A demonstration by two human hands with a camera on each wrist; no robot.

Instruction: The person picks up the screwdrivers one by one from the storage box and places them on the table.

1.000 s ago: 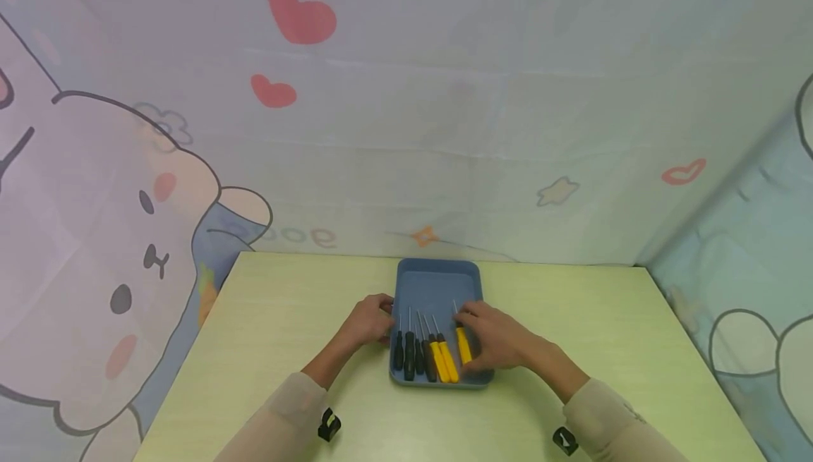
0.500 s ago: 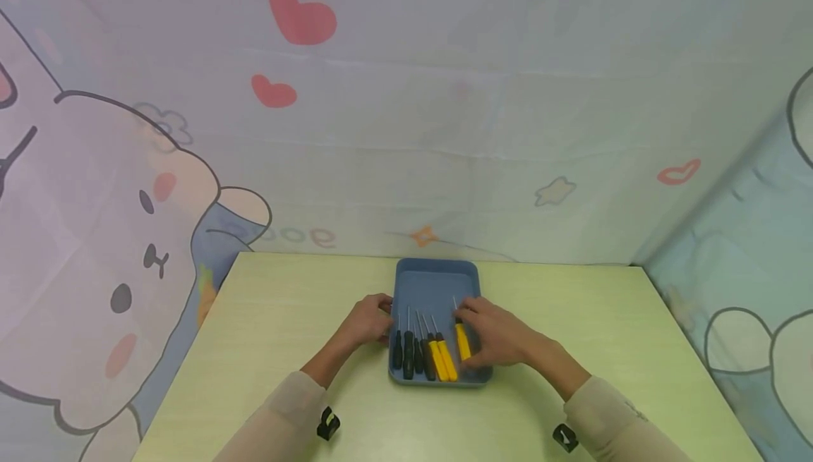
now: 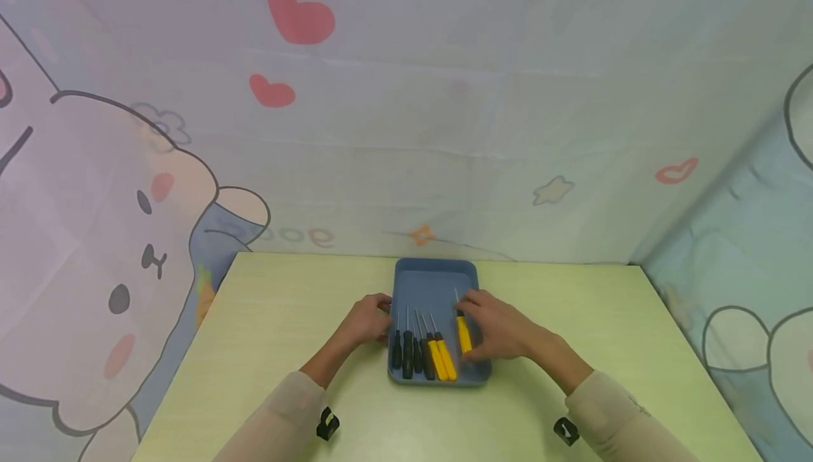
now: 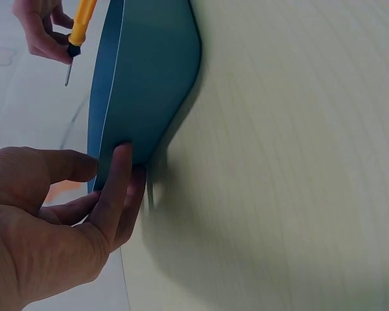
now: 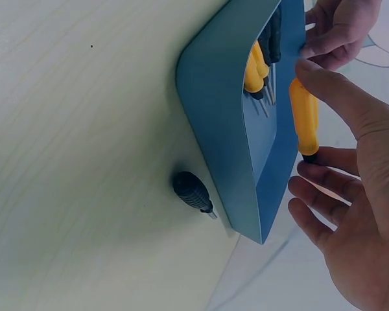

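A blue tray lies on the table, holding several black-handled screwdrivers and two yellow ones side by side along its near left part. My left hand grips the tray's left rim, with fingers against the outer wall in the left wrist view. Over the tray's right side, my right hand holds another yellow screwdriver lengthwise between thumb and fingertips, its shaft pointing away from me. In the right wrist view, a black screwdriver lies on the table just outside the tray, hidden from the head view.
The pale wooden table meets a printed cloth backdrop right behind the tray. More printed cloth hangs on the right side. A black strap end shows below each sleeve.
My right hand has shifted slightly away from me with the yellow screwdriver, whose tip now sits farther up the tray. The left hand stays at the rim.
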